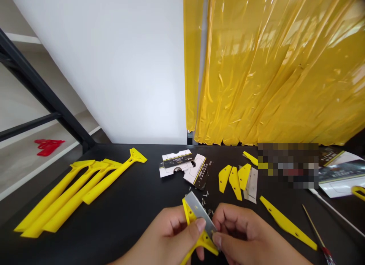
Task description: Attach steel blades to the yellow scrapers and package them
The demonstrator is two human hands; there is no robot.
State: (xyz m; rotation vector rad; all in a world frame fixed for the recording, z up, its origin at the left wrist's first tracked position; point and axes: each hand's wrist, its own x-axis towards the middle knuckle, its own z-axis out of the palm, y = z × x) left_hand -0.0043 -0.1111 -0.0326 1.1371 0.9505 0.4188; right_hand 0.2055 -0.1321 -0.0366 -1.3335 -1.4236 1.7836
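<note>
A yellow scraper handle point(209, 246) is raised between our two hands at a black table point(128, 219), a grey strip point(194, 204) lying along its flared head. Our left hand point(178, 232) grips the head, thumb pressed on the strip, apparently to keep the pair aligned. Our right hand point(245, 230) pinches the strip's lower end, seemingly to steady it; whether a small part is caught in those fingers, we cannot tell.

Just beyond lie loose metal pieces point(203, 198), probably kept close for easy picking. Past them, notched card sleeves point(196, 170) overlap; what they contain, if anything, is hidden from us. To their right, three yellow plates point(224, 178) lie together, one overlapping a flat grey plate point(251, 185). A longer yellow plate point(288, 223) rests nearer us, beside a screwdriver point(318, 235) that looks placed for our right hand.

Off to our left, four yellow handles point(48, 204) lie side by side, heads away from us, likely grouped to leave working room. At far right, a white cable point(338, 211) passes printed packaging point(339, 179), its contents unseen. A red item point(48, 146) sits on the shelf point(17, 173) at left.
</note>
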